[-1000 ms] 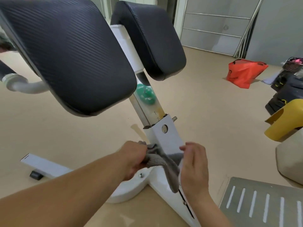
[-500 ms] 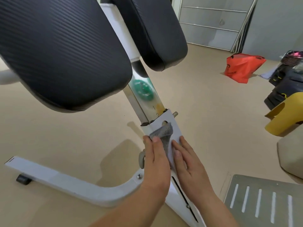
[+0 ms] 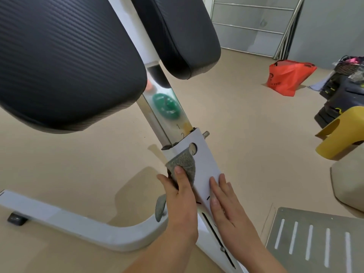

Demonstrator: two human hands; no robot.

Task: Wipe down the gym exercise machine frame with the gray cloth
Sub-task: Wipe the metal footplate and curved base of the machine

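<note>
The gray cloth [image 3: 184, 162] lies bunched on the left edge of the white frame sleeve [image 3: 204, 164], just below its round hole. My left hand [image 3: 182, 201] grips the cloth against the sleeve, one fingertip on top of it, and a tail of cloth hangs out under the palm. My right hand [image 3: 226, 205] rests flat on the sleeve's right face, fingers straight, apart from the cloth. A chrome inner post [image 3: 167, 115] with printed numbers rises from the sleeve to two black pads [image 3: 65, 62].
The white base leg [image 3: 59, 219] curves off to the left along the beige floor. A gray slotted footplate [image 3: 315, 241] sits at lower right. A yellow stool [image 3: 342, 133], dark bags [image 3: 342, 85] and a red bag [image 3: 289, 75] stand further right.
My left hand has carried the cloth up the sleeve to just below the hole. My right hand let go of the cloth and now lies flat on the frame.
</note>
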